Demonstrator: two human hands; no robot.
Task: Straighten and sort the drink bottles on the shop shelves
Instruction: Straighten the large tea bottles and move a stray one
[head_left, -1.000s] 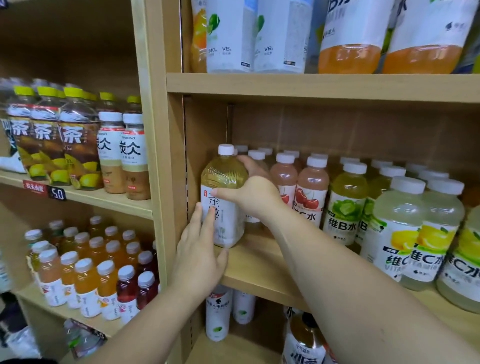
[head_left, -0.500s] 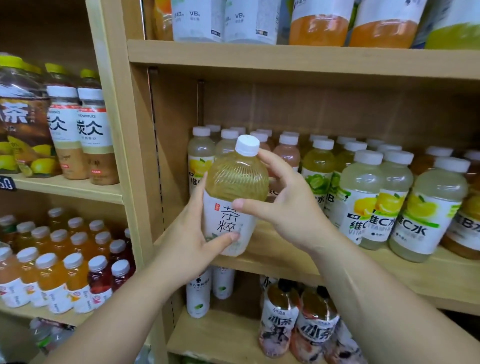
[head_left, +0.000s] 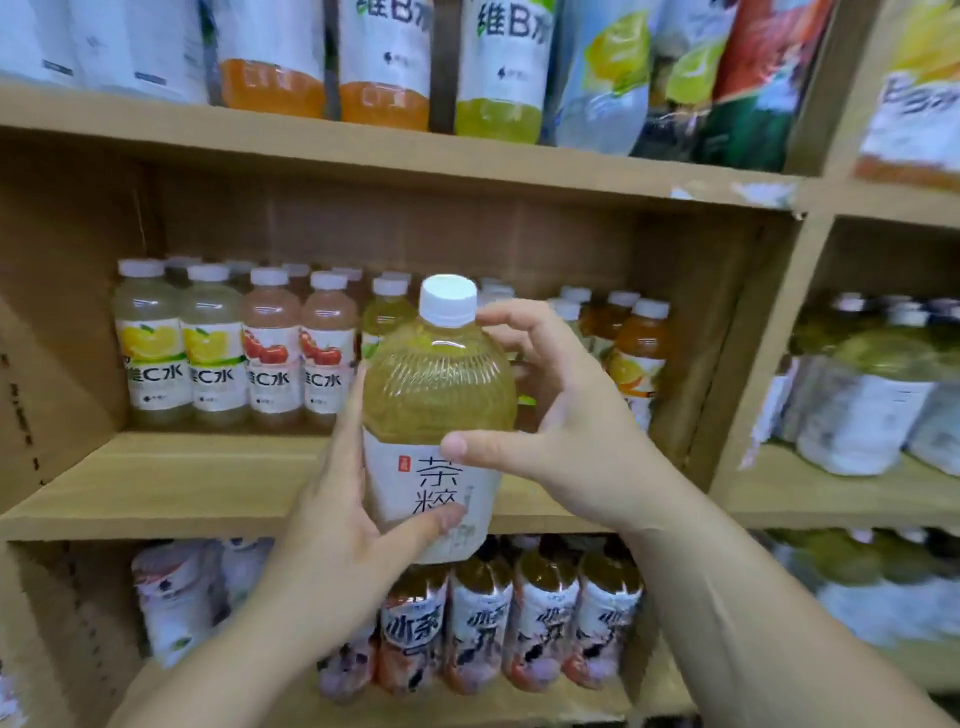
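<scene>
I hold a yellow-green tea bottle (head_left: 439, 384) with a white cap and white label upright in front of the middle shelf (head_left: 171, 483). My left hand (head_left: 343, 514) grips its lower left side, thumb across the label. My right hand (head_left: 561, 415) grips its right side, thumb on the label's top edge and fingers curled behind the neck. Rows of small vitamin drink bottles (head_left: 208, 348) stand at the back of that shelf.
Large bottles (head_left: 384, 57) fill the top shelf. Tea bottles with patterned labels (head_left: 483, 623) stand on the shelf below. A wooden upright (head_left: 769, 338) divides off the right bay, where blurred big bottles (head_left: 872, 395) stand. Bare board lies at the middle shelf's front.
The bottle came off the shelf's left end and both hands now hold it in front of the shelf. The view has swung right and up.
</scene>
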